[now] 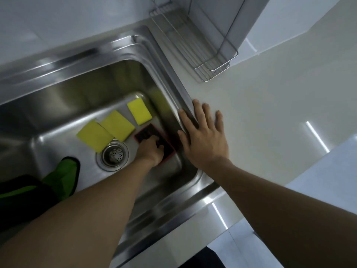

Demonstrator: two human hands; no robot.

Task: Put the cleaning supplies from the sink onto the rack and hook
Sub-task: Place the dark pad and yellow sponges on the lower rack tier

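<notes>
A: Cleaning supplies are lying in the steel sink (58, 89): three yellow sponges (117, 125) are sitting in a row on the basin floor above the drain (112, 155), and a dark pad with a red edge (146, 134) is lying just to their right, near the basin's right wall.

B: Where is the left hand (151, 151) sitting?

A: It is reaching down into the basin and resting on the near end of the dark pad. Its fingers (157, 143) are curling narrowly onto the pad, touching it, though whether they are truly gripping it is hard to tell; the pad is still lying flat on the sink floor.

B: And the right hand (204, 140)?

A: It is lying flat with its fingers spread wide, holding nothing. The palm is resting on the pale desk (270, 113) and the thumb side is overlapping the sink's right rim.

B: Anything else in the basin?

A: A green and black cloth (61, 176) is lying in the near left part, close to the drain.

B: The rack?

A: A wire rack (204, 55) is sitting on the desk at the far right of the sink, well apart from both hands.
</notes>
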